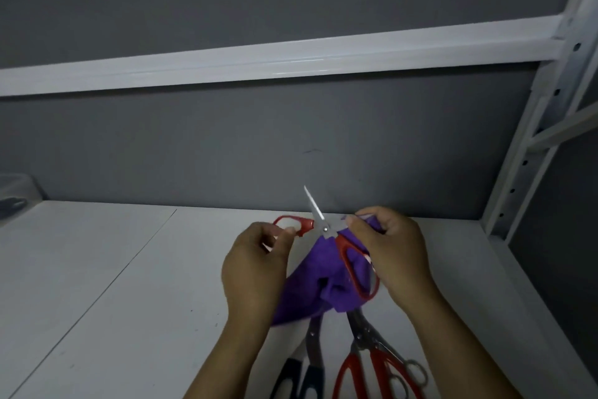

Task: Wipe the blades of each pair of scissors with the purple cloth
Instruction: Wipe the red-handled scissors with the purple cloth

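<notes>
Above the surface (97, 269), red scissors (325, 230) held open.
Left hand (255, 269) grips one handle; right hand (391, 253) pinches purple cloth (310, 272) on a blade.

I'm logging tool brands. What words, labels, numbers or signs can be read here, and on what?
None can be read.
The held red scissors, the purple cloth, the black-handled scissors and the other red scissors show no legible marking; any stamp on a blade is too blurred to tell.
</notes>
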